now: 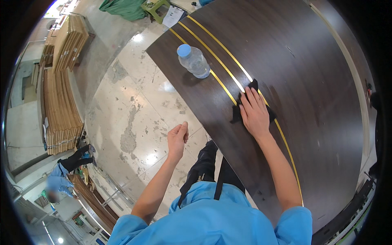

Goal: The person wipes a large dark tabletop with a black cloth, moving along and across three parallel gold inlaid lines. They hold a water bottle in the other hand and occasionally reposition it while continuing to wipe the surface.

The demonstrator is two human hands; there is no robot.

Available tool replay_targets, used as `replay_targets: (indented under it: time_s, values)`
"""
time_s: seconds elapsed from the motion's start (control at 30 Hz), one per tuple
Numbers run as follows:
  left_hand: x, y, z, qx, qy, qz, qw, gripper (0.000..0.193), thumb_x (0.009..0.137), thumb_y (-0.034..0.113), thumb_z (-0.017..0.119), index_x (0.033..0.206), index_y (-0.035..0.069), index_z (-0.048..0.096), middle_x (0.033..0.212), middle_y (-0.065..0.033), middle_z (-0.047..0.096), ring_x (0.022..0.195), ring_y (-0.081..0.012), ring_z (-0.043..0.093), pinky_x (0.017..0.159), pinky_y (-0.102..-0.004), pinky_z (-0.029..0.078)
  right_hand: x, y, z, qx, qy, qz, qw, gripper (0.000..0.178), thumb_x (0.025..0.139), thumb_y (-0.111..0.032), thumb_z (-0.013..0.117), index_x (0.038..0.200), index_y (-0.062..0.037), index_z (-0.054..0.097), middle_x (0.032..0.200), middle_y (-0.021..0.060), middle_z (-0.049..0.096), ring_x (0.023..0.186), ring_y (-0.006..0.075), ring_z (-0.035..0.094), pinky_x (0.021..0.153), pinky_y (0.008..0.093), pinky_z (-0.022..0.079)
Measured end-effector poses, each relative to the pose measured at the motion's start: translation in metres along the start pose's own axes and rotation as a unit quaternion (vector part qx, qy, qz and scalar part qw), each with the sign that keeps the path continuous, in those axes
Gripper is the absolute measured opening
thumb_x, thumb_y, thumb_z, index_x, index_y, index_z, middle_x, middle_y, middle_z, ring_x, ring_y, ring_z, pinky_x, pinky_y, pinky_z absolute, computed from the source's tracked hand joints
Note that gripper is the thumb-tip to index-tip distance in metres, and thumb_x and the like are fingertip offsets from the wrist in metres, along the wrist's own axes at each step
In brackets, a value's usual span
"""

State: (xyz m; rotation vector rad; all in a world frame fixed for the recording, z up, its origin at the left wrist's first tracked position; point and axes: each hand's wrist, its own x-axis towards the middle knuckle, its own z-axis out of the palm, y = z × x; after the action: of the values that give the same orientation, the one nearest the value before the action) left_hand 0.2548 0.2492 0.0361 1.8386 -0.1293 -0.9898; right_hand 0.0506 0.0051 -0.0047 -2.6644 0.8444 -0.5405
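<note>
Resting in the head view on a crumpled black cloth (254, 84), the right hand (255, 112) is spreading flat, its fingers extended and close together. The cloth is lying across three thin, gold-coloured strips (226, 66) that are running along a dark brown, wood-grained surface (318, 110), inward from its left edge. The left hand (177, 136) is curling into a loose fist beyond that edge, above the pale, stained tile floor (122, 106); whether it is holding anything, I cannot tell. A clear plastic bottle with a light blue cap (195, 63) is standing near the surface's upper left corner, over the leftmost strip. Past the upper edge, a green plastic stool (156, 9) is standing beside white papers (173, 16). Tall brown stacked panels (61, 110) are standing at far left, and below them another person in blue (60, 179) is bending.
</note>
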Motion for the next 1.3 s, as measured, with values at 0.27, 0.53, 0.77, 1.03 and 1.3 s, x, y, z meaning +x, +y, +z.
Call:
replay_targets:
  time_s: [0.27,0.53,0.77,1.03,1.3]
  values:
    - [0.0,-0.027,-0.018,0.0,0.02,0.086,0.996,0.029,0.113,0.029,0.06,0.091,0.01,0.058,0.077,0.0039,0.048,0.074,-0.0071,0.045,0.068,-0.0264,0.039,0.041,-0.007,0.003,-0.012,0.016,-0.021,1.0,0.036,0.104,-0.025,0.065,0.136,-0.0075,0.069,0.156,0.0145,0.058,0.147,0.0351,0.051,0.123,0.0509,0.041]
    - [0.019,-0.062,-0.071,0.091,0.048,0.037,0.994,0.018,0.101,0.017,0.077,0.099,0.004,0.065,0.091,0.0025,0.063,0.081,-0.0063,0.054,0.074,-0.0232,0.045,0.054,-0.003,0.015,0.003,0.04,-0.019,0.999,0.032,0.104,-0.024,0.066,0.132,-0.0106,0.073,0.157,0.0176,0.057,0.149,0.0361,0.05,0.124,0.0518,0.039]
    - [0.019,-0.084,-0.105,0.248,0.094,0.015,0.964,0.025,0.09,0.021,0.085,0.092,0.002,0.068,0.078,0.0003,0.062,0.073,-0.0095,0.055,0.069,-0.0284,0.047,0.03,-0.008,-0.002,-0.002,-0.046,0.104,0.993,0.03,0.104,-0.026,0.065,0.129,-0.0134,0.076,0.161,0.0179,0.053,0.152,0.0379,0.046,0.125,0.0534,0.036]
    - [0.019,-0.118,-0.116,0.255,0.075,0.012,0.964,0.027,0.092,0.022,0.081,0.105,-0.002,0.078,0.088,-0.0065,0.077,0.078,-0.014,0.067,0.072,-0.0312,0.052,0.066,-0.005,0.02,0.054,0.039,0.02,0.998,0.027,0.104,-0.025,0.066,0.124,-0.01,0.076,0.16,0.0212,0.052,0.152,0.0401,0.045,0.127,0.0528,0.034]
    - [0.012,-0.091,-0.094,0.338,0.076,0.012,0.938,0.034,0.097,0.036,0.074,0.092,0.002,0.074,0.081,-0.0135,0.072,0.077,-0.0263,0.07,0.076,-0.0404,0.054,0.041,-0.011,0.005,0.05,0.033,0.081,0.995,0.026,0.1,-0.025,0.07,0.122,-0.0147,0.08,0.16,0.0226,0.053,0.152,0.0403,0.045,0.126,0.0549,0.035]
